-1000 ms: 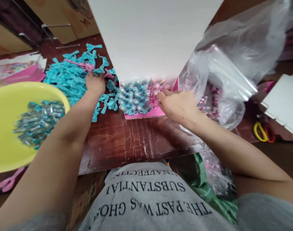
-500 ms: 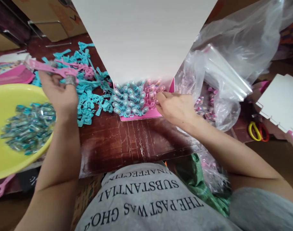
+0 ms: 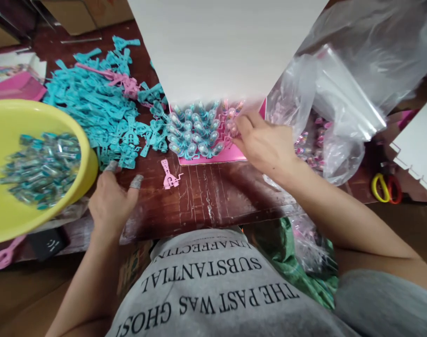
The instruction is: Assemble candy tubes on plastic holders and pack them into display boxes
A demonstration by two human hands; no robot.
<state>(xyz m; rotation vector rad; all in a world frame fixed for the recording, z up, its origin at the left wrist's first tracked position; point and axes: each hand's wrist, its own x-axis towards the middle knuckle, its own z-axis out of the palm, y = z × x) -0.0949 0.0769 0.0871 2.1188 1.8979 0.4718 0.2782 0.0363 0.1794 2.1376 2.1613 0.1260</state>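
Where clear-tipped pink pieces [image 3: 230,122] are edged by the pink box [image 3: 230,154], the right hand [image 3: 267,146] is curled, its hold unclear. Beside open tabletop [image 3: 230,201], the empty left hand [image 3: 111,201] is spread.

The yellow basin [image 3: 86,159] and white panel [image 3: 220,51] are cut off.

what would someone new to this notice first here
Probably the big white panel rising at top centre behind the rows of clear-topped pieces in the pink box. Next, the heap of turquoise plastic pieces to its left, and the yellow bowl of shiny little tubes at the far left.
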